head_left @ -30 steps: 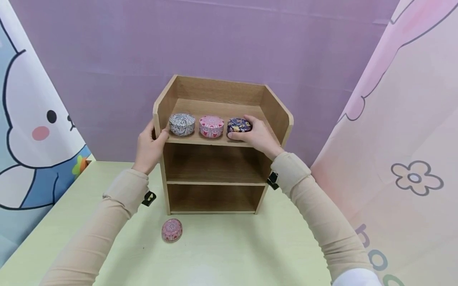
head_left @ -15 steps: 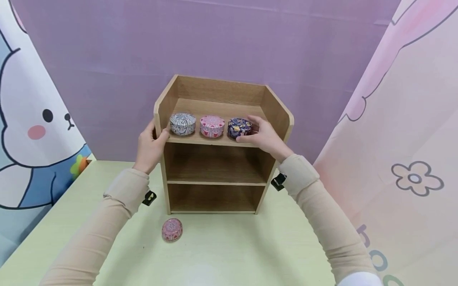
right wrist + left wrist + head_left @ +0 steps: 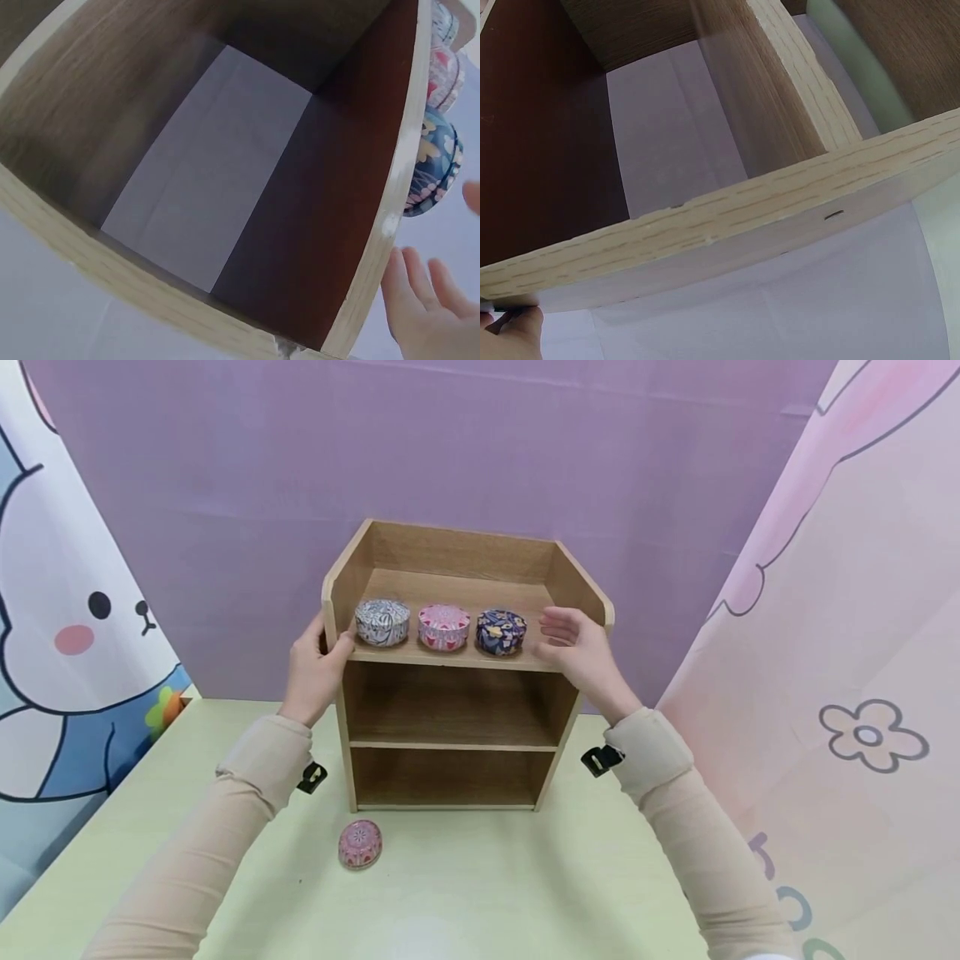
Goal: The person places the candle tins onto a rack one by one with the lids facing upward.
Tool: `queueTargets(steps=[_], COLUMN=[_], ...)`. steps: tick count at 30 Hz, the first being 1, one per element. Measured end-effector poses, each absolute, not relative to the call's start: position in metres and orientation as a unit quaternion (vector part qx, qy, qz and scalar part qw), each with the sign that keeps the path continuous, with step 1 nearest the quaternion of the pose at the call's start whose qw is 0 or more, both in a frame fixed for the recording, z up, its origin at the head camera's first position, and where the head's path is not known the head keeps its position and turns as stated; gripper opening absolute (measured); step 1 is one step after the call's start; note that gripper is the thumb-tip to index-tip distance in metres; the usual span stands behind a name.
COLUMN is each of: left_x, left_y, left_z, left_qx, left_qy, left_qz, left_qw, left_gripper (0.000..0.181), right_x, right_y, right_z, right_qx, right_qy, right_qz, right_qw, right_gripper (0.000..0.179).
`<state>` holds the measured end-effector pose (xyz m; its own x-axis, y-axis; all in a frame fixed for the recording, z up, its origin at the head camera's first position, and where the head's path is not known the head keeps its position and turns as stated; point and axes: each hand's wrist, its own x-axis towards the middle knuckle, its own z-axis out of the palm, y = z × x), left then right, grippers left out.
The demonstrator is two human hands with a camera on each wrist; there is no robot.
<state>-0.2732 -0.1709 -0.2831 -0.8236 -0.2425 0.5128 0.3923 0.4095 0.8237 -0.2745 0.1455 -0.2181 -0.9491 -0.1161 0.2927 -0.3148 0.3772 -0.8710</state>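
A small wooden shelf unit (image 3: 453,747) stands on the table, and three round patterned tins sit in a row along the front of its top. My left hand (image 3: 313,675) grips the shelf's left side at top-level height; its thumb shows at the front and its other fingers are mostly hidden. The white-and-grey tin (image 3: 382,622) is nearest that hand. A pink tin (image 3: 444,627) sits in the middle. To the right is the dark blue floral tin (image 3: 501,632). My right hand (image 3: 581,652) is just right of it, apart from it, fingers extended and holding nothing.
A pink domed tin (image 3: 360,844) lies on the pale green table (image 3: 465,885) in front of the shelf's left foot. A purple cloth (image 3: 480,452) hangs behind, with printed cloths at both sides.
My right hand has let go of the dark blue tin and moved right, away from it. My left hand keeps its grip on the shelf's side.
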Motion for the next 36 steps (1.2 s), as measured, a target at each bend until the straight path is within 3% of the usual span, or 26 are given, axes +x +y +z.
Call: queueTargets(steps=[10, 20, 36], left_x=[-0.272, -0.27, -0.272], left_y=[-0.171, -0.171, -0.171], left_z=[-0.283, -0.281, -0.282], left_qx=[-0.049, -0.046, -0.045], left_qy=[-0.786, -0.794, -0.792], left_qz=[-0.539, -0.53, -0.531], left_qw=[0.298, 0.293, 0.297], left_gripper=[0.034, 0.036, 0.034], right_x=[-0.254, -0.234, -0.229], right_y=[0.144, 0.138, 0.122], right_z=[-0.235, -0.271, -0.316], right_qx=[0.127, 0.176, 0.219], right_qy=[-0.768, -0.73, -0.718], right_qz=[0.609, 0.656, 0.659], right_qw=[0.153, 0.071, -0.056], right_gripper=[0.038, 0.03, 0.043])
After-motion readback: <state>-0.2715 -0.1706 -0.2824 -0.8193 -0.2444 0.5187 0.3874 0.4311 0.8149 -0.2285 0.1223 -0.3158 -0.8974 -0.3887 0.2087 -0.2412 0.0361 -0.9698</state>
